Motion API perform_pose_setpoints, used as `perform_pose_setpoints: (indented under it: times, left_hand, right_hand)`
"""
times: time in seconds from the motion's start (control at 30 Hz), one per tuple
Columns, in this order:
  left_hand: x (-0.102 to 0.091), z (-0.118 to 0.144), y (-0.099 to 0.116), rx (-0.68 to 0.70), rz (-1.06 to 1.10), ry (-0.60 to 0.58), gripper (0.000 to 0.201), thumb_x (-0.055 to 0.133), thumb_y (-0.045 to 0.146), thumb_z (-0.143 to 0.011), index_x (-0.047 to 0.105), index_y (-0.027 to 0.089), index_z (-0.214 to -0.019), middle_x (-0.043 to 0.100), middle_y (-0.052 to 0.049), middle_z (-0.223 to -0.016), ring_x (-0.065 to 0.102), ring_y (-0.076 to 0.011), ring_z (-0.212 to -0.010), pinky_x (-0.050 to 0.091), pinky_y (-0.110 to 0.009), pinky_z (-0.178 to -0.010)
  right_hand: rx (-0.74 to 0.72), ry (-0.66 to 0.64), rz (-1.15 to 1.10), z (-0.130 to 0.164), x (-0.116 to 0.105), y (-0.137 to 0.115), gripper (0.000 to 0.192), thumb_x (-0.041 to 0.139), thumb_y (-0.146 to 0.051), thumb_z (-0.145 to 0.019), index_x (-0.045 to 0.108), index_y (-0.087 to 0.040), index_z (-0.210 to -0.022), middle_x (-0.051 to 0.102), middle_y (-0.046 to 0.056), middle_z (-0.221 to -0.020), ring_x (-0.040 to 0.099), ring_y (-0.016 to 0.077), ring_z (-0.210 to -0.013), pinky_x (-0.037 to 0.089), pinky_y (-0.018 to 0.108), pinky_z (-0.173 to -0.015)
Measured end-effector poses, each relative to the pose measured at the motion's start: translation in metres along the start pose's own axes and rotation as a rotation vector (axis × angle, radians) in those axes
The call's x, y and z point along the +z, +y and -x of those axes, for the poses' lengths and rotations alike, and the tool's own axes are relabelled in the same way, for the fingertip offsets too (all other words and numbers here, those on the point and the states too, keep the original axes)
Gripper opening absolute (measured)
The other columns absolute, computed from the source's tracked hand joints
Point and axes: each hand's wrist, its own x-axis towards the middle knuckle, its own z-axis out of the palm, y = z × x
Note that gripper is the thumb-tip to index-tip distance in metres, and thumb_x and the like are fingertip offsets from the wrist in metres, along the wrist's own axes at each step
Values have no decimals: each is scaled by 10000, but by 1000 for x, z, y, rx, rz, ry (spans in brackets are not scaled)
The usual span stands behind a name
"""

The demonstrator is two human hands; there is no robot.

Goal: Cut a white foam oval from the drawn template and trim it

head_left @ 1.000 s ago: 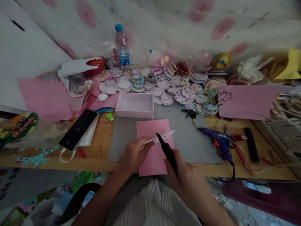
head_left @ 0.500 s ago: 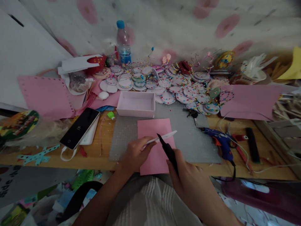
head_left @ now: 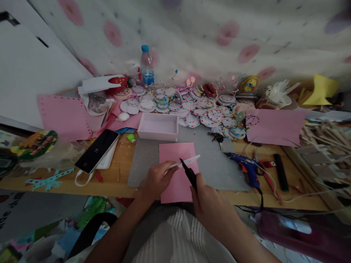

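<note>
left hand (head_left: 157, 179): fingers pinch white strip (head_left: 186, 161) | right hand (head_left: 210, 204): fingers grip black pen (head_left: 188, 174) | both over pink sheet (head_left: 175, 155)

The person is wearing a white ribbed top (head_left: 178, 237), showing at the bottom middle of the frame with fine raised lines running down it. Both forearms are showing bare, with no sleeves reaching the left hand (head_left: 156, 179) or the right hand (head_left: 212, 208).

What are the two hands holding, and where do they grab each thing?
The left hand pinches a thin white strip at its near end. The right hand grips a black pen-like tool by its lower part, tip pointing at the pink paper.
</note>
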Motion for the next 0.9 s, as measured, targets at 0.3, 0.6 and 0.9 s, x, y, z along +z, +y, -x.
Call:
perform_pose_setpoints:
  times: [0.3,0.6,0.9]
  left_hand:
    - [1,4,1,6,-48,12,246,534,377,-924,692,218,-1027,742,-35,-934,679,-150,-816,516,-226,-711]
    - [0,2,-3,-50,-59,6,223,544,372,-906,692,222,-980,737,-20,-875,660,-149,-754,494,-234,-694]
    - [-7,-3,6,-193,101,106,238,561,378,-870,638,182,-983,696,-20,-841,644,-156,-719,502,-243,-624]
  right_hand:
    - [1,16,-6,4,7,3,74,403,-131,-930,419,-182,-981,698,58,-643,702,277,-559,101,295,-447]
    - [-24,68,-109,-1,-2,9,46,390,-186,-942,434,-194,-951,683,44,-613,671,257,-506,107,284,-447]
    - [27,417,-718,-14,-27,41,207,447,-434,-918,454,-228,-907,557,-43,-551,572,153,-452,377,229,-442]
